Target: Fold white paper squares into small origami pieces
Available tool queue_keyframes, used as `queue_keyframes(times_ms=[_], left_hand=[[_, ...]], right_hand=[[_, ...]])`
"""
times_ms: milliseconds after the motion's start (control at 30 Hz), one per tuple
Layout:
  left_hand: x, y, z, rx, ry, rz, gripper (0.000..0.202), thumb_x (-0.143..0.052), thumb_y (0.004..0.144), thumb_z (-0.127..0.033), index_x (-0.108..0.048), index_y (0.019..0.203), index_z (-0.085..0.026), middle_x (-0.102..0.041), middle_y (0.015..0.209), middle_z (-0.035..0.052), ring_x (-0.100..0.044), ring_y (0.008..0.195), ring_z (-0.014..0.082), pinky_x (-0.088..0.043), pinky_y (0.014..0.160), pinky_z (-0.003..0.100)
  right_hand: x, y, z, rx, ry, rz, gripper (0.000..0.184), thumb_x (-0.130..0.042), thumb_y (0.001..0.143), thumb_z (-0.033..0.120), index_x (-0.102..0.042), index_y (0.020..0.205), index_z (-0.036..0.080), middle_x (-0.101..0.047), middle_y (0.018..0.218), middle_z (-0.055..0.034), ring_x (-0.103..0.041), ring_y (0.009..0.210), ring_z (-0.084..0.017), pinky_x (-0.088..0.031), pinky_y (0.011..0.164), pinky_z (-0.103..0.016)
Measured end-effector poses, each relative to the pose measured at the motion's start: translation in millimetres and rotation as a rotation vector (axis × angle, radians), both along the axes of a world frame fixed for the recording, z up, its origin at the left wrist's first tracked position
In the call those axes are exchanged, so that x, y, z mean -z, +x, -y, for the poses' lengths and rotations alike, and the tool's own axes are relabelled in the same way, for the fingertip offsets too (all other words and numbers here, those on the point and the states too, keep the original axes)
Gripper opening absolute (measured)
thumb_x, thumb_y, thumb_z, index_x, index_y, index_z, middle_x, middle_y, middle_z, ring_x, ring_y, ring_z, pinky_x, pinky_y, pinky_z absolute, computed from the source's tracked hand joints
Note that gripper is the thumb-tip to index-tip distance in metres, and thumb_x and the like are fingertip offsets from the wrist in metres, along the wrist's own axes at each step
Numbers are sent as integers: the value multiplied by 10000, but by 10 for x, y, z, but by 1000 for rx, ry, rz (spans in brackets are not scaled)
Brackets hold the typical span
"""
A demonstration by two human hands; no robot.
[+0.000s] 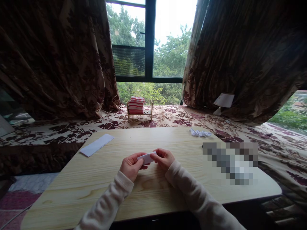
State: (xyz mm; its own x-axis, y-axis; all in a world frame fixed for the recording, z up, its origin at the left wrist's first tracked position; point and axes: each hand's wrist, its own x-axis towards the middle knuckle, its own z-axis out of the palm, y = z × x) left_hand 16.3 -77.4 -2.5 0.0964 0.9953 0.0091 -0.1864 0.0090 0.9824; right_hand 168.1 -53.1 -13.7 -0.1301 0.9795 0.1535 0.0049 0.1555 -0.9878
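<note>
Between my two hands is a small folded piece of white paper [146, 158], raised a little over the wooden table [96, 188]. My left hand [131, 166] pinches its left end, thumb on top and fingers beneath. At the right end, my right hand [165, 158] is closed on the paper with thumb and fingers. Some of the fingers are hidden behind the paper. A flat strip of white paper [97, 145] lies at the table's far left. Several folded white paper shapes [200, 133] stand together near the far right edge.
A blurred-out area [230, 164] covers something on the table's right side. Behind the table, a floral-covered ledge holds a small wooden rack [139, 114] with folded red-and-white cloths [136, 105], and a small lamp [223, 101]. Patterned curtains [57, 57] flank the window.
</note>
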Motion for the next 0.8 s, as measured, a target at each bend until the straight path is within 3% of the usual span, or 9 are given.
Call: queue_keyframes(times_ms=[233,633,800], left_hand=[[14,24,-14,-36,43,-35,313,-668,606,-240,-639,876,-84,-693,711,40,-638,596,141,-543,595,252],[35,4,-17,-9,10,-99,374,-645,625,-254,-615,941,-58,-690,690,73,-653,648,187,-539,611,293],[39,0,-26,-26,31,-165,299,-640,646,-330,-664,831,-96,-681,649,53,-624,583,156,-489,541,243]], right_hand=[[-54,10,4,5,-41,38,328,-600,629,479,-578,611,152,-498,459,40,-435,443,-85,-327,443,-223],[-25,-13,13,15,23,-27,283,-653,578,404,-560,552,138,-485,471,41,-396,468,-73,-300,465,-222],[56,0,-13,-24,73,-15,302,-654,613,406,-522,542,143,-456,472,47,-362,467,-66,-286,463,-220]])
